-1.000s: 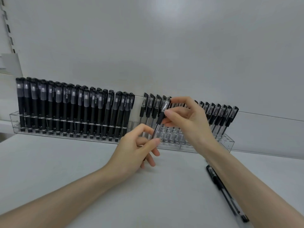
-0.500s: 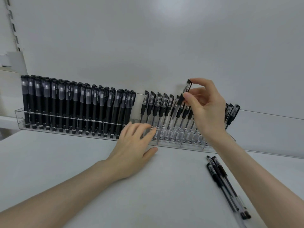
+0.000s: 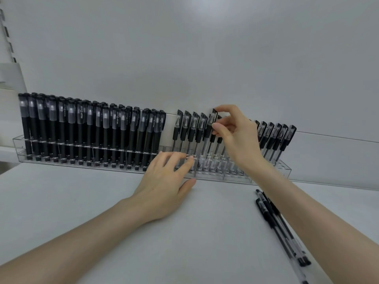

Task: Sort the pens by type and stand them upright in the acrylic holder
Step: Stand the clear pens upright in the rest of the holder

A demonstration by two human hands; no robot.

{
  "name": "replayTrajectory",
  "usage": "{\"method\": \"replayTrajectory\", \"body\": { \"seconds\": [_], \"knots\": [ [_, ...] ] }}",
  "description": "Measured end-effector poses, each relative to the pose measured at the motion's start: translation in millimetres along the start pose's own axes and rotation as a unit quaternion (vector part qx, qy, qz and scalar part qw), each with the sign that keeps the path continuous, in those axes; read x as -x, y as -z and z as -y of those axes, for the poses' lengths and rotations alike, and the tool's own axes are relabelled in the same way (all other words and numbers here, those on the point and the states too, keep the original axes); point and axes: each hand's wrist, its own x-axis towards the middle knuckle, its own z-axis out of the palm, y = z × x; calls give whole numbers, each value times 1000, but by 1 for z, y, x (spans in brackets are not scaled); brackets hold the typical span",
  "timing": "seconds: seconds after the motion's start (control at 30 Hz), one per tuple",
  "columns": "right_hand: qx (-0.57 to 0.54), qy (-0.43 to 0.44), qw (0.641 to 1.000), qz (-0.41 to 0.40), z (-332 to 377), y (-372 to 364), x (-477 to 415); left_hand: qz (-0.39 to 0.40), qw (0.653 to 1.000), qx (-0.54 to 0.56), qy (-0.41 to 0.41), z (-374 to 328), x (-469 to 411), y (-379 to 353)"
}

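Clear pen (image 3: 211, 122), cap pinched by right hand (image 3: 239, 140), stands mid-frame in acrylic holder (image 3: 286, 171), lower than before. Left hand (image 3: 164, 185), fingers straight, touches holder. Black pens (image 3: 82, 130) printed "TEST 2", partly legible.

- One acrylic holder (image 3: 286, 171), long and clear.
- Black-barrelled pens (image 3: 71, 130) crowd the holder's left half, two rows deep: too packed to count.
- Clear-barrelled pens (image 3: 185, 128): four mid-holder, six at its right end, others hidden.
- One pinched pen (image 3: 212, 121), in the right hand (image 3: 240, 140), mid-holder.
- Three loose pens (image 3: 264, 212) lying before the holder's right end.
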Motion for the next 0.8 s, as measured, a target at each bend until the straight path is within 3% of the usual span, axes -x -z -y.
{"method": "replayTrajectory", "body": {
  "seconds": [0.23,0.63,0.8],
  "knots": [
    [45,-16,998,44,1,-1,-2,27,1000,0,7,0,0,4],
    [79,-10,997,22,0,7,13,78,995,40,52,-9,0,16],
    [103,2,994,38,-5,35,38,93,995,21,11,-37,0,34]
  ]
}}
